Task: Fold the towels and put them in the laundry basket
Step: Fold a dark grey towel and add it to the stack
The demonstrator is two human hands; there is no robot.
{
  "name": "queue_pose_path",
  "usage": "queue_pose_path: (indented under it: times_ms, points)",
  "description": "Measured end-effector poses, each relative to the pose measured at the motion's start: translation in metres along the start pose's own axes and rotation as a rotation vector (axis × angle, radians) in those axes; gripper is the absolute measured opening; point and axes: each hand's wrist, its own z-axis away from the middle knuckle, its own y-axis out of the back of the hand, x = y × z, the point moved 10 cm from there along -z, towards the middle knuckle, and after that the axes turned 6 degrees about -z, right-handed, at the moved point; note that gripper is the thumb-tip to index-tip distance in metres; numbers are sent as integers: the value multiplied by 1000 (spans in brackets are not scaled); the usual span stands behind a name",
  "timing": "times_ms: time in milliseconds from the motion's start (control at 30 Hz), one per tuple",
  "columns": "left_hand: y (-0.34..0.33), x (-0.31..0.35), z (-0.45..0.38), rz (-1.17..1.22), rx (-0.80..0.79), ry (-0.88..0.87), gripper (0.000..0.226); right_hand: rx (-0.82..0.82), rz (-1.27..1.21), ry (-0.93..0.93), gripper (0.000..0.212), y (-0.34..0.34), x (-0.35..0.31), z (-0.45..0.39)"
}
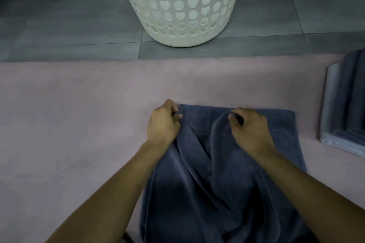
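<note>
A blue towel (223, 163) is spread on the pink mat (69, 114), pinched at its far edge by the left hand (164, 122) and right hand (250, 130). The basket (177, 6) stands beyond, on the floor.

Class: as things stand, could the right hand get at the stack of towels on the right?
Probably not yet: the right hand grips the blue towel. Nothing lies between it and the stack, so once freed, likely yes.
</note>
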Motion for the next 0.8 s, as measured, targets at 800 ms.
queue_pose_path:
  times_ms: [800]
  points:
    - [-107, 131, 33, 430, -217, 23, 17, 137, 7, -410, 8, 97, 145, -25]
